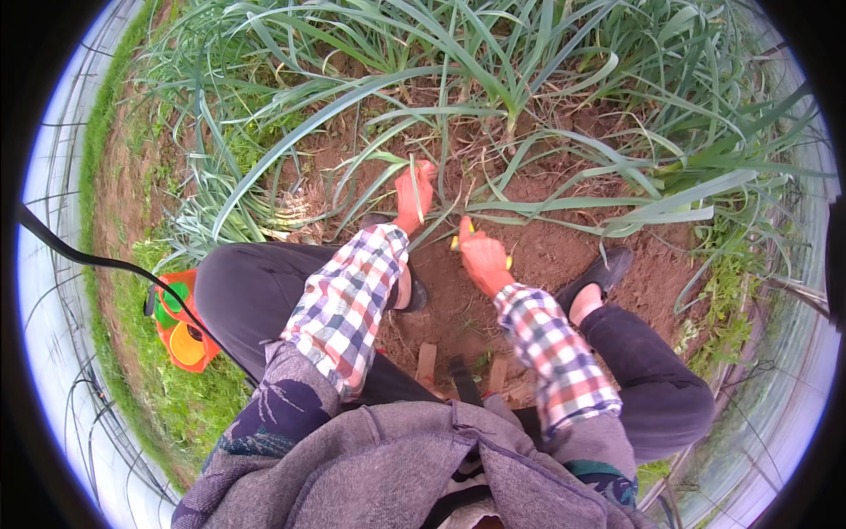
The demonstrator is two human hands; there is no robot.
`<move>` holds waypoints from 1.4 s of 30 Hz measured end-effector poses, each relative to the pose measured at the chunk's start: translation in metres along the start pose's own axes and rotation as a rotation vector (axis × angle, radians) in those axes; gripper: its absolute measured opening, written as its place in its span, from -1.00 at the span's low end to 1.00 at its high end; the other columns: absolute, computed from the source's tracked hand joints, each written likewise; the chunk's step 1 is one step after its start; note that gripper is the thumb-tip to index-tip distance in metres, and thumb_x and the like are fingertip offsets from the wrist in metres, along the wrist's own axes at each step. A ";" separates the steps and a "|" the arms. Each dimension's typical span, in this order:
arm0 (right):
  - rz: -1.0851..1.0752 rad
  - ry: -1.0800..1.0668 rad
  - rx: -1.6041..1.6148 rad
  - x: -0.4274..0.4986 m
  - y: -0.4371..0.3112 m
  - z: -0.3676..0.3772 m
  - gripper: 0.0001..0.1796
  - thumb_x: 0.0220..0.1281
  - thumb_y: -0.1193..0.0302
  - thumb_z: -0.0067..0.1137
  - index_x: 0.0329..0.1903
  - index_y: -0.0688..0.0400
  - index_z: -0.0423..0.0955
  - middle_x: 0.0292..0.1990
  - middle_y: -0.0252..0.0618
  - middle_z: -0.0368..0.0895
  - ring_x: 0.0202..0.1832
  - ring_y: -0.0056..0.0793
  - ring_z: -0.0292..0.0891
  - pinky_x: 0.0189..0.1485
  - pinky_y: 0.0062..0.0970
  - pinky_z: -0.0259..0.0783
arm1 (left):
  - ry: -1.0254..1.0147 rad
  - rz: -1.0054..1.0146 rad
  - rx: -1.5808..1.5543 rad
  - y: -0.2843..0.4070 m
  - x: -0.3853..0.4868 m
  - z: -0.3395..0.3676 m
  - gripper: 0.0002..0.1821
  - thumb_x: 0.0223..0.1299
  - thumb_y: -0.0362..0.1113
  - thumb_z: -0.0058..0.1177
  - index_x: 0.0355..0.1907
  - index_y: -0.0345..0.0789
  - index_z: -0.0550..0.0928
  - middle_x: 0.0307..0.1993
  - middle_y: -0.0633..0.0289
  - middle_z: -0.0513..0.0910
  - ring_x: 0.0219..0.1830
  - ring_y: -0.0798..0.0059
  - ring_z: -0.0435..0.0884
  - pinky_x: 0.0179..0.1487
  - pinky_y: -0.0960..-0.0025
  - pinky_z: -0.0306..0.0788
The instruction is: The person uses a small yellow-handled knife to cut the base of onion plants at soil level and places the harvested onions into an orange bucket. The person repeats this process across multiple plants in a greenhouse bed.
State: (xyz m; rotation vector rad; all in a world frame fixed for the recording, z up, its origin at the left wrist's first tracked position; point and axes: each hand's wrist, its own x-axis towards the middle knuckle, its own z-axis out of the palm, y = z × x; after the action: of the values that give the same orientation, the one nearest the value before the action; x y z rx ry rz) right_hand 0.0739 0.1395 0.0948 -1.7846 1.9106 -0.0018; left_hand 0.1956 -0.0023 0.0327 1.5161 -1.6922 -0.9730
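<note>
My left hand (415,193) is closed around narrow green leaves of a leek-like plant, close above the soil. Just right of it and lower, my right hand (484,256) grips a tool with a yellow handle (509,262); its working end is not clearly seen. Long leaves (522,206) spread over the soil past both hands. Ahead, a leek-like plant (512,109) stands upright in the bed. To the left lies a bunch of pulled plants (287,215) with pale stems and roots.
A dense stand of the same plants (462,40) fills the far side. An orange container (188,330) with green and yellow parts stands beside my left knee. My shoes (605,271) rest on brown soil (456,297). A black cable (99,261) crosses at left. Plastic sheeting walls (59,165) curve along both sides.
</note>
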 end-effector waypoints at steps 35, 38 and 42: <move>0.012 0.110 0.070 0.027 0.030 -0.003 -0.54 0.02 0.47 0.06 0.07 0.24 0.39 -0.48 0.09 0.59 -0.41 0.04 0.58 -0.37 -0.09 0.48 | -0.111 -0.359 -0.424 0.006 0.036 0.021 -0.61 0.39 -0.16 -0.20 -0.40 -0.40 0.60 -0.50 0.16 0.69 -0.43 0.47 0.67 -0.26 0.36 0.52; -0.150 0.181 -0.059 0.006 0.038 -0.003 -0.40 0.00 0.51 0.07 0.20 0.30 0.28 -0.50 0.06 0.60 -0.45 -0.04 0.61 -0.42 -0.15 0.50 | -0.117 -0.275 -0.737 0.039 0.076 -0.009 -0.73 0.45 -0.21 -0.26 -0.25 -0.36 0.46 -0.37 0.13 0.64 -0.28 0.36 0.62 -0.01 0.25 0.49; 0.058 0.279 0.274 -0.017 0.062 -0.029 -0.63 0.10 0.44 0.09 0.00 0.24 0.48 -0.49 -0.02 0.63 -0.45 -0.17 0.62 -0.40 -0.27 0.50 | -0.209 -0.264 -1.283 0.050 0.109 -0.025 -0.78 0.41 -0.26 -0.18 -0.23 -0.39 0.46 -0.38 0.08 0.63 -0.29 0.29 0.63 -0.08 0.31 0.51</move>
State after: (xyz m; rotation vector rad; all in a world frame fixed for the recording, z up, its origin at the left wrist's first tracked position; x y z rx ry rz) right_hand 0.0054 0.1539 0.1047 -1.6095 2.0369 -0.4921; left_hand 0.1792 -0.1108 0.0874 0.7357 -0.6032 -1.8767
